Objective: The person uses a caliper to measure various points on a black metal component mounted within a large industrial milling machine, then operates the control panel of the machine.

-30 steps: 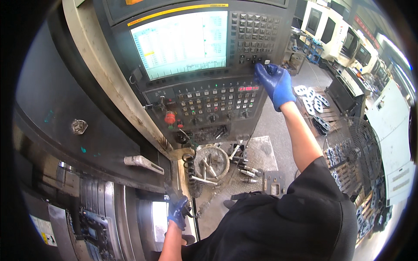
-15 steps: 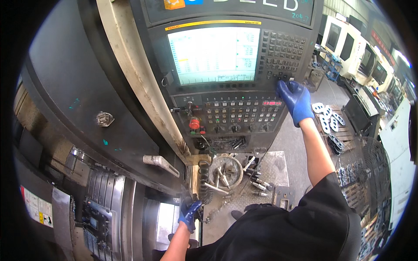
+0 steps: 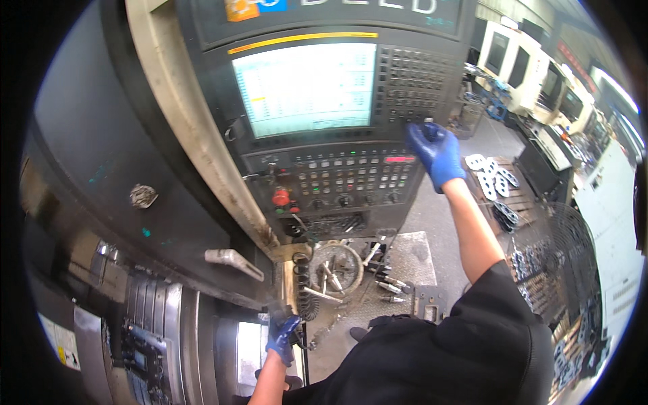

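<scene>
My right hand (image 3: 435,152), in a blue coated glove, is at the lower keys of the keypad (image 3: 418,81) on a machine control panel. Its fingers are curled against the panel, with nothing visible in them. Left of the keypad, a bright screen (image 3: 307,88) is lit. Rows of buttons (image 3: 351,179) and a red emergency stop button (image 3: 280,196) lie below it. Low by the machine's door edge, my left hand (image 3: 282,339), gloved too, is closed round a dark thing I cannot make out. A black coiled hose (image 3: 307,304) hangs beside it.
A dark machine door (image 3: 101,135) with a pale handle (image 3: 234,262) stands at left. Below the panel are a round tray (image 3: 354,260) of tools and several tool holders (image 3: 391,287). Metal plates (image 3: 496,177) lie on a pallet at right, near a fan guard (image 3: 567,256).
The whole view has shifted, so panel and door appear farther left. My right hand stays at the keypad's lower keys, and my left hand stays closed by the hose.
</scene>
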The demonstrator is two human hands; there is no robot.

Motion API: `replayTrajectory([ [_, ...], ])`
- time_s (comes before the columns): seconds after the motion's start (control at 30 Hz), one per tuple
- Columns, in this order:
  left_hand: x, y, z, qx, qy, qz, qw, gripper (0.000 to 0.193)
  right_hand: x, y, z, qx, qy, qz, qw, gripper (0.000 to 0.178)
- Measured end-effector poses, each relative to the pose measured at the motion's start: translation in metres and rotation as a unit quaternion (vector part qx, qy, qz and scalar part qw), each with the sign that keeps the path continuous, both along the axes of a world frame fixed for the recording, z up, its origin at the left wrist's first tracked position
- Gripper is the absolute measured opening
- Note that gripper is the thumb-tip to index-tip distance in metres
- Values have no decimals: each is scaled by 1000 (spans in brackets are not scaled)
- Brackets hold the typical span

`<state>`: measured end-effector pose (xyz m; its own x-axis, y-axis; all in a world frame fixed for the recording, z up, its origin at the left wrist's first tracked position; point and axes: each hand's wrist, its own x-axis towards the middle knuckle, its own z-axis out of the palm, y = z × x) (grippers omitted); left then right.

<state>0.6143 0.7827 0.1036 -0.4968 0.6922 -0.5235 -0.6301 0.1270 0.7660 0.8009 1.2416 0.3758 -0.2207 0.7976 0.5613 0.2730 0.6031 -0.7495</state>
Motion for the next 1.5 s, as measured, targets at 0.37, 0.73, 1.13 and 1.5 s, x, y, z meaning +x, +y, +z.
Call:
replayTrajectory([
  [0.37,-7,5,-16,-26,-56,35,997,42,-10,-8,27,-49,-18,-20,998,47],
  [0.73,-15,-3,-25,7,-6,-31,999,44,-11,-10,33,-51,1,-24,998,47],
  [1.13,-7,-2,-36,-18,-3,11,1000,55,-8,-10,34,-48,-1,-16,999,47],
  [1.5,-17,-8,-81,8,-18,62,998,60,-7,-14,38,-74,18,-6,997,42],
])
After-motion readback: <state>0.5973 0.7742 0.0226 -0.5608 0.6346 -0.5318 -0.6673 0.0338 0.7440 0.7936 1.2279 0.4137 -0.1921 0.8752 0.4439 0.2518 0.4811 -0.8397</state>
